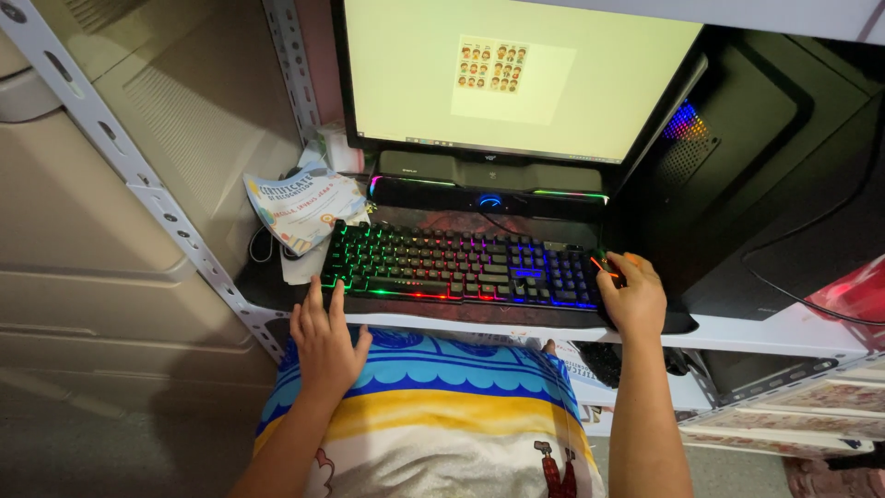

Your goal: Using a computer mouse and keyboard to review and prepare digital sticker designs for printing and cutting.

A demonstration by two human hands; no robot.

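Note:
A black keyboard (461, 265) with rainbow-lit keys lies on a white shelf (793, 334) below a monitor (516, 74) showing a pale page with a small picture. My left hand (324, 339) rests flat at the keyboard's near left corner, fingers apart, fingertips touching the front edge. At the keyboard's right end, my right hand (633, 297) curls over a black computer mouse (610, 267) with a red glow, gripping it. A patterned cloth (442, 415) in blue, yellow and white covers my lap.
A lit black speaker bar (489, 189) sits under the monitor. Papers with a certificate (300, 210) lie left of the keyboard. A black computer tower (747, 157) stands at the right. A perforated white metal post (138, 175) runs diagonally on the left.

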